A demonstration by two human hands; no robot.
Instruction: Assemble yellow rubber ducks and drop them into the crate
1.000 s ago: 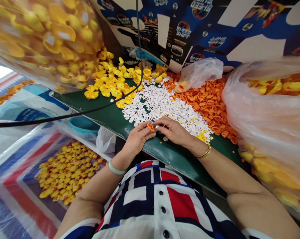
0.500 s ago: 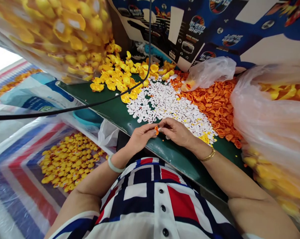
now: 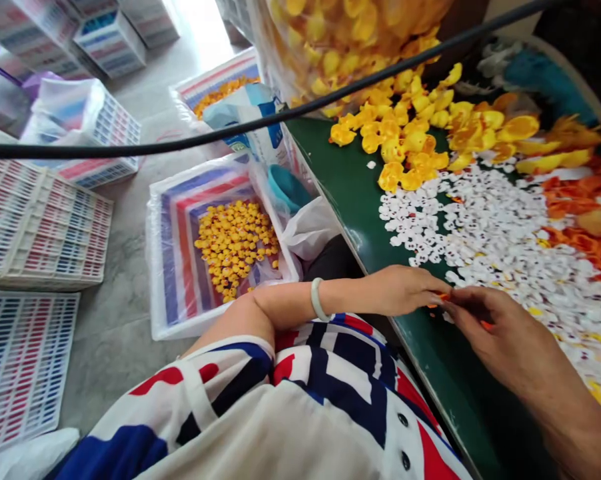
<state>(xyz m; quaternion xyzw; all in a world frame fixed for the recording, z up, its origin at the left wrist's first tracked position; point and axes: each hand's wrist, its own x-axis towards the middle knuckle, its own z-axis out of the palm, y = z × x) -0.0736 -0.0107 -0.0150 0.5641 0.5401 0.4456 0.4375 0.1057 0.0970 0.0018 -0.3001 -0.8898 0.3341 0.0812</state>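
The left hand (image 3: 400, 291) and right hand (image 3: 500, 333) pinch tight together, and seem to hold a tiny orange piece (image 3: 443, 297), mostly hidden, right beside the white bits (image 3: 480, 227).

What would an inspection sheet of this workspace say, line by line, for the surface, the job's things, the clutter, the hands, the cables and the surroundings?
Surface: green workbench, bare along its near edge.
Job's things: small orange piece at the fingertips, beside spread white plastic pieces with dark dots; yellow rubber ducks and orange pieces lie beyond.
Clutter: teal plastic bowl, white plastic bag.
Hands: left hand and right hand meet on the small orange piece.
Cables: one black cable crosses overhead.
Surroundings: striped-lined tray of small yellow ducks, white plastic crates, concrete floor.
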